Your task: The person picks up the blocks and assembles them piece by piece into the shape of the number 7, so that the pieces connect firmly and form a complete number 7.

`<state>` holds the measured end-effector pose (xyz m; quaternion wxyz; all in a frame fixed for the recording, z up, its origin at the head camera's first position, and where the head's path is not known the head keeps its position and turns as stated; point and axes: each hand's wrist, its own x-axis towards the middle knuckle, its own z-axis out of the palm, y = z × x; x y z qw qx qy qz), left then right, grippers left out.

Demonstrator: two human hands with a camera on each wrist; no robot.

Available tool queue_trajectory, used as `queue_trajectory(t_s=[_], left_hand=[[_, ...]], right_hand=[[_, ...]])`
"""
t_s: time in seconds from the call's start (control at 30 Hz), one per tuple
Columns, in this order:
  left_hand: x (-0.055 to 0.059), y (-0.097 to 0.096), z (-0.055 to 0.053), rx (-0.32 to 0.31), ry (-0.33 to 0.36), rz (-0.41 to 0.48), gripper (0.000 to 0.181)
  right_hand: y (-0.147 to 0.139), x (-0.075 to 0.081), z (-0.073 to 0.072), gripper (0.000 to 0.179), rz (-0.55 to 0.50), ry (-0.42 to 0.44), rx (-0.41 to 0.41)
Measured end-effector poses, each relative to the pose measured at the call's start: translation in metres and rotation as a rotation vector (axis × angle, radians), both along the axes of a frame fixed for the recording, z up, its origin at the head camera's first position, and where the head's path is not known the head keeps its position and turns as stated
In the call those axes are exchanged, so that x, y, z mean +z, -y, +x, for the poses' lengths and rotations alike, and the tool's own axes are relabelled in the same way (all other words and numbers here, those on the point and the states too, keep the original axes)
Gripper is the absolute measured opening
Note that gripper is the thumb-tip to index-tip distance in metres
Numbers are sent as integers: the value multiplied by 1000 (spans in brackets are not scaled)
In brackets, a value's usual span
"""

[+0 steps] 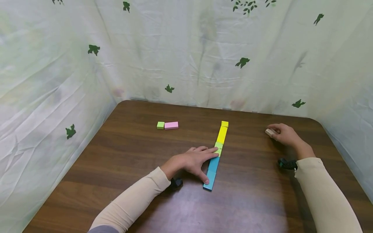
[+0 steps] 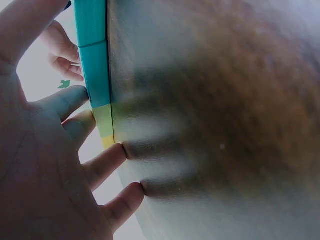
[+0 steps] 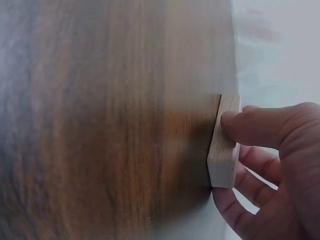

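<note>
A row of blocks lies end to end on the table: a yellow block (image 1: 222, 134) at the far end, a light green block (image 1: 218, 148), then blue blocks (image 1: 213, 164) nearest me. My left hand (image 1: 194, 161) is spread along the row's left side, with the index finger on the green block and the thumb at the near blue one. In the left wrist view its other fingertips (image 2: 131, 194) rest on the tabletop. Off to the right, my right hand (image 1: 286, 134) pinches a plain wooden block (image 3: 223, 137) between thumb and fingers, low at the tabletop.
Left of the row, a small green block (image 1: 160, 125) and a pink block (image 1: 171, 125) lie end to end. The brown wooden table (image 1: 122, 155) meets a pale curtain (image 1: 186, 58) with green leaf prints at its back edge.
</note>
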<state>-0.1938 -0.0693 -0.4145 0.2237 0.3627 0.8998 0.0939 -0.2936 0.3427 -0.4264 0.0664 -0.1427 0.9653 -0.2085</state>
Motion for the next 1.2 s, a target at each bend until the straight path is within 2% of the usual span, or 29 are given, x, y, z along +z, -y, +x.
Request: queue_trajectory(t_s=[0.6, 0.73, 1.0, 1.2], left_hand=[[1, 0, 2, 8, 11, 0, 103], [1, 0, 2, 10, 7, 0, 103], [0, 0, 3, 16, 6, 10, 103], [1, 0, 2, 11, 1, 6, 102]], right_hand=[[10, 4, -1, 43, -7, -18, 26], [22, 14, -4, 42, -17, -37, 48], [57, 31, -11, 38, 4, -117, 143], [87, 45, -13, 35, 10, -139, 224]])
